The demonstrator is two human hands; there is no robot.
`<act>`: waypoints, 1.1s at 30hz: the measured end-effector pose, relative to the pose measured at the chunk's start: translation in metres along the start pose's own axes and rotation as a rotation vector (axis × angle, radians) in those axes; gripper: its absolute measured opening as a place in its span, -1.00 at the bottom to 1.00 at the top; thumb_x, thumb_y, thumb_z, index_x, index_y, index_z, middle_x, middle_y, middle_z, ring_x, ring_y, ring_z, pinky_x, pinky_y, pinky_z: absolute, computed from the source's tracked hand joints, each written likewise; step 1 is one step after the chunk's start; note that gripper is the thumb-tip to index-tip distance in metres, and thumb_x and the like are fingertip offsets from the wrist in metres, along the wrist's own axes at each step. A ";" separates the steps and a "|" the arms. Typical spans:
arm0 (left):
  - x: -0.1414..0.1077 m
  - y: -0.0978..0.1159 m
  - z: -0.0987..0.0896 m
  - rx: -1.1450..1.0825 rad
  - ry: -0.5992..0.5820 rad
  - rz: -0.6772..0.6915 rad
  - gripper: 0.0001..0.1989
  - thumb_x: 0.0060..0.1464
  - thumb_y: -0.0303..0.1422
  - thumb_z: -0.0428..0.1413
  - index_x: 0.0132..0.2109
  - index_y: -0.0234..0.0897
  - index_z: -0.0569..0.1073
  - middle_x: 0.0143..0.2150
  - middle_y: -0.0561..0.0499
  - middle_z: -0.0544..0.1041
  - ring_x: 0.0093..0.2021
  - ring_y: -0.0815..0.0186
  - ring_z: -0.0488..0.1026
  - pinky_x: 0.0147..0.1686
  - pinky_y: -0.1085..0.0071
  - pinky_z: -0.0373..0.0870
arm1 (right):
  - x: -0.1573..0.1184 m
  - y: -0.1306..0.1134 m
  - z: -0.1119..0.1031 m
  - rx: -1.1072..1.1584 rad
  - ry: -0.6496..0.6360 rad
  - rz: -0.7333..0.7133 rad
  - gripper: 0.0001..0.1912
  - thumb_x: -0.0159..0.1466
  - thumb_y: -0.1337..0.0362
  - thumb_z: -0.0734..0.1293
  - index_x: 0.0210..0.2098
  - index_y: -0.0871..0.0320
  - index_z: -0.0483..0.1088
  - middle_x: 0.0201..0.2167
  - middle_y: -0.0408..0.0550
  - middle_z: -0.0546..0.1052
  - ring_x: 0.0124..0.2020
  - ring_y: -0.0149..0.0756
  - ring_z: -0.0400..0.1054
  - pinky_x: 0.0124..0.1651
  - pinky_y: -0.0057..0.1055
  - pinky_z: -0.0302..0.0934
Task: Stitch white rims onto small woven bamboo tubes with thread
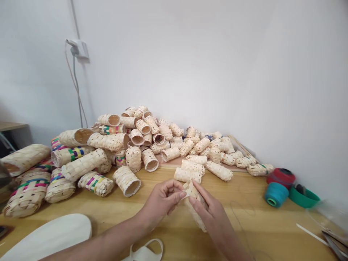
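My right hand (pixel 208 210) is wrapped round a small woven cylindrical basket (pixel 196 214) of pale strips, held tilted above the table. Its upper end faces away from me, and my right fingers cover much of its side. At that end my left hand (pixel 165 199) pinches a thin pale strip (pixel 187 192) between thumb and fingers. The strip runs to the basket's rim. Just beyond my hands lie similar woven baskets (pixel 187 174) on the wooden tabletop (pixel 152 214).
A large heap of woven baskets (pixel 111 141), some with coloured bands, lies along the wall. To the right are a teal thread spool (pixel 276 195), a red spool (pixel 281 177), a green dish (pixel 304 197) and scissors (pixel 333 244). A white oval pad (pixel 54 237) is at left.
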State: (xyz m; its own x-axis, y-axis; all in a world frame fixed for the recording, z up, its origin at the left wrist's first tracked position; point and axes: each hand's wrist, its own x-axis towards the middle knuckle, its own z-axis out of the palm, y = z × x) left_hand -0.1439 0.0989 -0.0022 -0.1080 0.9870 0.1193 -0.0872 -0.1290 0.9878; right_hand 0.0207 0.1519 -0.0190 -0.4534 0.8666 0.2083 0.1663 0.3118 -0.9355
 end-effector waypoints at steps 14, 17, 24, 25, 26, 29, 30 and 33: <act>0.003 -0.013 0.001 0.066 0.038 0.056 -0.70 -0.06 -0.20 0.23 -0.23 -0.29 0.39 -0.72 0.31 0.18 -0.72 0.51 0.07 -0.66 0.56 -0.01 | -0.002 0.000 0.003 0.008 0.031 -0.011 -0.33 0.16 0.02 0.40 0.21 0.10 0.30 0.21 -0.02 0.35 0.26 0.01 0.14 0.27 -0.12 0.05; 0.000 -0.015 0.004 0.035 0.035 0.042 -0.71 -0.06 -0.16 0.24 -0.33 -0.29 0.40 -0.73 0.29 0.18 -0.73 0.53 0.07 -0.68 0.57 -0.03 | -0.002 0.001 0.004 -0.024 0.031 -0.018 -0.34 0.16 0.01 0.40 0.20 0.09 0.31 0.19 0.00 0.37 0.24 0.02 0.17 0.26 -0.10 0.07; -0.003 -0.020 0.004 0.035 -0.012 0.050 -0.68 0.06 -0.12 0.16 -0.22 -0.31 0.40 -0.67 0.23 0.29 -0.75 0.55 0.06 -0.75 0.61 -0.02 | -0.003 0.001 0.004 -0.084 0.013 0.012 -0.36 0.26 -0.07 0.26 0.22 0.14 0.27 0.23 0.01 0.31 0.28 -0.03 0.10 0.29 -0.13 -0.01; -0.003 -0.020 0.003 0.039 -0.023 0.061 -0.66 0.07 -0.13 0.15 -0.14 -0.30 0.40 -0.64 0.23 0.31 -0.74 0.55 0.07 -0.76 0.62 0.00 | -0.002 0.000 0.003 -0.071 0.018 0.015 -0.36 0.26 -0.07 0.25 0.21 0.15 0.27 0.24 0.00 0.30 0.29 -0.04 0.09 0.30 -0.15 -0.01; -0.003 -0.020 0.002 0.045 -0.032 0.070 -0.63 0.08 -0.13 0.15 -0.07 -0.30 0.39 -0.61 0.22 0.33 -0.74 0.55 0.09 -0.76 0.62 0.02 | -0.001 0.000 0.002 -0.053 0.027 0.021 -0.36 0.26 -0.07 0.26 0.21 0.15 0.28 0.24 0.00 0.30 0.29 -0.05 0.09 0.29 -0.17 0.00; 0.000 -0.016 -0.002 0.055 -0.029 0.077 -0.56 0.07 -0.15 0.16 0.03 -0.28 0.35 -0.55 0.21 0.34 -0.73 0.56 0.09 -0.76 0.62 0.05 | 0.001 -0.003 -0.003 0.042 0.102 0.055 -0.37 0.22 -0.06 0.31 0.17 0.15 0.32 0.21 0.01 0.34 0.25 -0.03 0.15 0.27 -0.15 0.02; 0.001 -0.015 -0.003 0.055 -0.024 0.080 -0.54 0.06 -0.15 0.17 0.04 -0.28 0.35 -0.54 0.21 0.34 -0.72 0.56 0.09 -0.75 0.62 0.05 | 0.002 -0.005 -0.004 0.094 0.133 0.072 -0.38 0.20 -0.06 0.33 0.15 0.15 0.34 0.19 0.02 0.37 0.23 -0.02 0.18 0.26 -0.15 0.04; 0.004 -0.012 -0.005 0.051 -0.029 0.091 -0.55 0.01 -0.17 0.19 0.00 -0.31 0.40 -0.53 0.20 0.33 -0.71 0.57 0.09 -0.73 0.61 0.04 | 0.002 -0.011 -0.009 0.288 0.178 0.125 -0.41 0.15 -0.03 0.39 0.09 0.14 0.40 0.11 0.01 0.45 0.18 -0.01 0.25 0.22 -0.16 0.11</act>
State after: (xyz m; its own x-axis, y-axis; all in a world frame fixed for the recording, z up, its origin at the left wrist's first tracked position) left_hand -0.1484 0.1034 -0.0140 -0.0840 0.9739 0.2109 -0.0276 -0.2139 0.9765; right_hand 0.0260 0.1532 -0.0055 -0.2814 0.9532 0.1102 -0.0545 0.0988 -0.9936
